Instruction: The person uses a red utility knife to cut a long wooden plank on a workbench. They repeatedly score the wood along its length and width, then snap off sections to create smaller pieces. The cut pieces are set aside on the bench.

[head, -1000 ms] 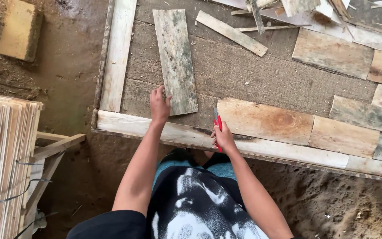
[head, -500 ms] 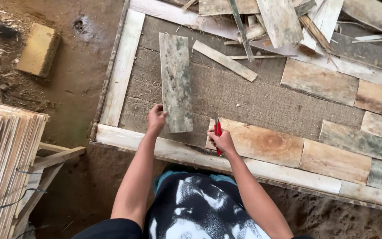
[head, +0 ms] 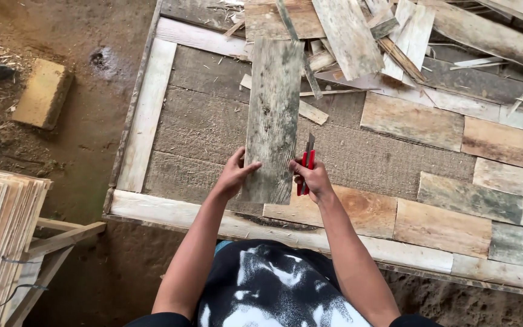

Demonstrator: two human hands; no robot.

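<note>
Left hand [head: 235, 175] grips near-left edge of long grey weathered wooden plank [head: 272, 115]. Plank lies between both hands' fingers, over rough brown mat [head: 213, 115]. Right hand [head: 313, 178] touches plank's right edge, fingers clenched round red utility knife [head: 306, 165], blade up.

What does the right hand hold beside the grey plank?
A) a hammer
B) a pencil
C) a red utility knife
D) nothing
C: the right hand grips a red utility knife, blade up, right beside the grey plank that the left hand steadies.
</note>
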